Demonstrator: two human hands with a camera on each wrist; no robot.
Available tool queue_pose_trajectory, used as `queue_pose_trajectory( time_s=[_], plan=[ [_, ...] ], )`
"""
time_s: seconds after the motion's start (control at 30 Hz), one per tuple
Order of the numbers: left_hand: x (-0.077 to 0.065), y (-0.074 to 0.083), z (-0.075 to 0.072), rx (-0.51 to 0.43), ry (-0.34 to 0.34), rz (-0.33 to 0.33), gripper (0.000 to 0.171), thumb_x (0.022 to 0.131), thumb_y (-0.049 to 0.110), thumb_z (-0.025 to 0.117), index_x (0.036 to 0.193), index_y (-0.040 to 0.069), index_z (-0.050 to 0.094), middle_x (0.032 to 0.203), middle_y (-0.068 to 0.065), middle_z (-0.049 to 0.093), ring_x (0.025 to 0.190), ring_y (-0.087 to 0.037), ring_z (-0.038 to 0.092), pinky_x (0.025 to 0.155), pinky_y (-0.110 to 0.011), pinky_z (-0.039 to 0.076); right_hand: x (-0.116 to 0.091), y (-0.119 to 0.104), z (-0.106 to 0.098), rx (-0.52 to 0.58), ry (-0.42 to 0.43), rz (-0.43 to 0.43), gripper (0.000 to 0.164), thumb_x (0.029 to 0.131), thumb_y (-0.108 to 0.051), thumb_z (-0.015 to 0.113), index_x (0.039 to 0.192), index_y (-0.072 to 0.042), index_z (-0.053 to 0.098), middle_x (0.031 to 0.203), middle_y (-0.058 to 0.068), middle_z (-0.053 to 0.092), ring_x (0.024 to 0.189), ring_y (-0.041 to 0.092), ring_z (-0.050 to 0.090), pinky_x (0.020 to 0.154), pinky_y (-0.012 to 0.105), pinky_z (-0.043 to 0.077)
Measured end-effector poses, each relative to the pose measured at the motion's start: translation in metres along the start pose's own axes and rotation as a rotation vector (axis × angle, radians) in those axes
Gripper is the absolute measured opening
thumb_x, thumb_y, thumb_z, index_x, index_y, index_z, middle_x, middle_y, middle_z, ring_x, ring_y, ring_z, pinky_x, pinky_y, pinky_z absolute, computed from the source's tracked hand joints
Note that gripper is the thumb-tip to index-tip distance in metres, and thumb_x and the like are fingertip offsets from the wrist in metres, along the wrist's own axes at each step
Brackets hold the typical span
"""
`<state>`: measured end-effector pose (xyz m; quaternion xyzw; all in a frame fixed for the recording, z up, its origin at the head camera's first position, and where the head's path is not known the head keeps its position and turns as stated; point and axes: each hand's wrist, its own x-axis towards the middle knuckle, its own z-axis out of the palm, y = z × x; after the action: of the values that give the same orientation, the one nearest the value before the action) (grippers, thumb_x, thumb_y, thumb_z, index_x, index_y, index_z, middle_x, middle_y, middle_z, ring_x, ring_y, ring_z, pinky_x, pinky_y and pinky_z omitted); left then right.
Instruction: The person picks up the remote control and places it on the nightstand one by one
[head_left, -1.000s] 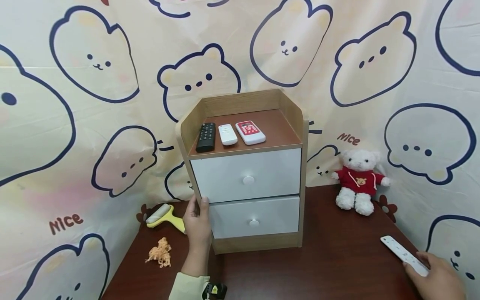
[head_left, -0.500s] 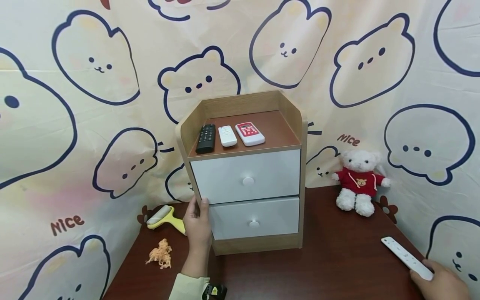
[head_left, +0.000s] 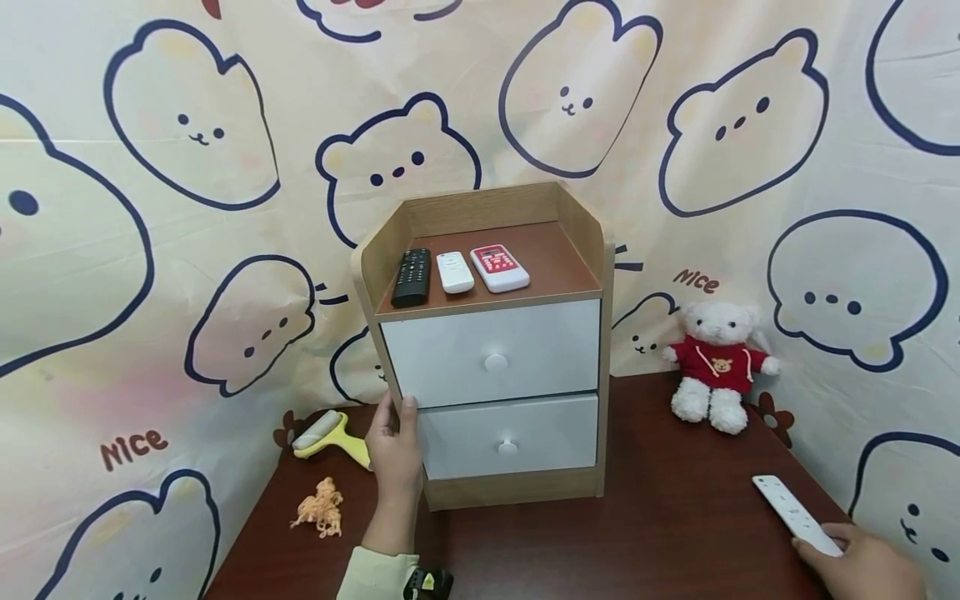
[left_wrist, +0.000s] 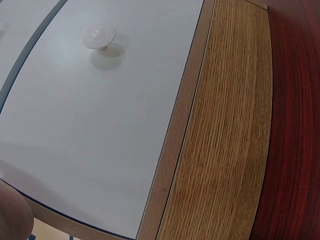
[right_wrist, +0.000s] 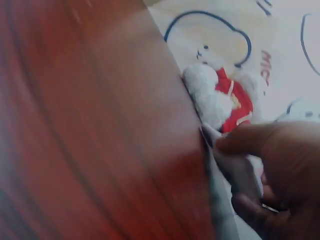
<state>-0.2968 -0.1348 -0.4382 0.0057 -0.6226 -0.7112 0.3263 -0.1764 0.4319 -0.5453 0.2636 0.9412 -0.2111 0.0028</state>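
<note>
My right hand [head_left: 873, 560] pinches a long white remote control [head_left: 795, 510] by its near end, above the right side of the table. The right wrist view shows this remote control [right_wrist: 235, 170] blurred, with thumb and fingers on it. My left hand [head_left: 395, 454] rests against the left front edge of a small wooden cabinet [head_left: 517, 483], thumb at the front and fingers along the side. On the cabinet's top lie a black remote control [head_left: 412, 277], a small white remote control [head_left: 455, 272] and a white remote control with a red face [head_left: 500, 267].
The cabinet has two white drawers, an upper drawer [head_left: 450, 358] and a lower drawer [head_left: 465, 442], both pushed in. A yellow-handled lint roller [head_left: 333, 435] and a crumpled orange bundle [head_left: 320, 507] lie left. A white teddy bear [head_left: 720, 367] sits at the back right.
My right hand and the white remote control shifted a little right, then back left past where they were. My left hand and the cabinet stay in place.
</note>
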Motion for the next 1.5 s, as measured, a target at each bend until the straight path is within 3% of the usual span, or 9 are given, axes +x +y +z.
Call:
queue_pose_trajectory(
  time_s=[0.13,0.33,0.43,0.57,0.77,0.9,1.07,1.3,1.5],
  plan=[
    [0.000,0.000,0.000,0.004,-0.005,0.003,0.042,0.111,0.025,0.067,0.148,0.006,0.066,0.136,-0.006,0.070,0.121,-0.009,0.062,0.097,-0.015,0.050,-0.018,-0.036,0.005,0.143,0.045,-0.030,0.082,0.084,-0.056,0.089,0.127,0.011,0.070,0.103,0.026,0.077,0.086,0.030,0.067,0.070,0.042,0.051],
    [0.000,-0.001,-0.001,0.005,-0.010,-0.006,0.043,0.111,0.027,0.067,0.150,0.008,0.065,0.142,-0.010,0.068,0.126,-0.010,0.061,0.099,-0.014,0.050,-0.058,-0.105,-0.001,0.505,0.041,-0.106,0.082,0.085,-0.065,0.088,0.138,-0.004,0.073,0.114,0.013,0.080,0.090,0.011,0.067,0.067,0.023,0.052],
    [0.000,-0.001,-0.001,0.005,-0.011,-0.011,0.044,0.111,0.028,0.067,0.151,0.008,0.065,0.145,-0.011,0.067,0.127,-0.009,0.061,0.100,-0.013,0.050,-0.078,-0.137,-0.009,0.660,0.086,-0.242,0.065,0.092,-0.052,0.087,0.138,-0.008,0.074,0.111,0.002,0.080,0.089,0.001,0.066,0.071,0.016,0.056],
    [-0.001,0.000,0.000,-0.005,-0.015,-0.012,0.044,0.111,0.027,0.067,0.151,0.008,0.065,0.145,-0.013,0.067,0.126,-0.009,0.061,0.100,-0.014,0.050,-0.101,-0.176,-0.026,0.886,0.161,-0.451,0.041,0.097,-0.023,0.086,0.132,-0.004,0.075,0.104,-0.007,0.078,0.092,0.003,0.069,0.076,0.016,0.059],
    [-0.001,0.002,0.000,0.007,-0.007,-0.015,0.045,0.111,0.027,0.067,0.151,0.006,0.064,0.145,-0.016,0.067,0.123,-0.008,0.061,0.097,-0.014,0.049,-0.123,-0.232,-0.069,1.097,0.178,-0.576,0.039,0.096,-0.012,0.086,0.132,-0.001,0.075,0.116,-0.005,0.077,0.099,0.016,0.070,0.083,0.019,0.062],
    [-0.001,0.001,-0.001,-0.001,-0.004,-0.017,0.045,0.111,0.026,0.066,0.151,0.005,0.064,0.142,-0.011,0.068,0.124,-0.009,0.060,0.097,-0.014,0.049,-0.132,-0.266,-0.096,1.077,0.265,-0.643,0.039,0.096,-0.017,0.087,0.132,-0.008,0.077,0.121,-0.003,0.075,0.100,0.018,0.070,0.086,0.019,0.061],
    [0.000,0.000,-0.001,-0.010,-0.011,-0.012,0.044,0.111,0.024,0.067,0.150,0.005,0.064,0.140,-0.007,0.068,0.123,-0.010,0.061,0.097,-0.015,0.050,-0.137,-0.303,-0.118,0.963,0.469,-0.716,0.042,0.091,-0.026,0.091,0.130,-0.012,0.081,0.120,0.004,0.078,0.094,0.016,0.072,0.079,0.017,0.060],
    [0.000,0.000,0.001,-0.012,-0.011,0.003,0.043,0.111,0.024,0.067,0.149,0.004,0.065,0.140,-0.011,0.069,0.123,-0.009,0.061,0.097,-0.014,0.050,-0.131,-0.353,-0.139,0.763,0.713,-0.818,0.049,0.090,-0.034,0.091,0.128,-0.005,0.081,0.116,0.015,0.081,0.097,0.029,0.075,0.079,0.050,0.066],
    [0.001,-0.002,0.000,-0.015,-0.010,0.006,0.043,0.111,0.026,0.067,0.149,0.006,0.066,0.138,-0.006,0.070,0.124,-0.010,0.062,0.098,-0.015,0.050,-0.126,-0.394,-0.157,0.534,0.814,-0.799,0.050,0.095,-0.038,0.086,0.128,0.000,0.079,0.114,0.020,0.081,0.093,0.035,0.075,0.074,0.049,0.061]
  ],
)
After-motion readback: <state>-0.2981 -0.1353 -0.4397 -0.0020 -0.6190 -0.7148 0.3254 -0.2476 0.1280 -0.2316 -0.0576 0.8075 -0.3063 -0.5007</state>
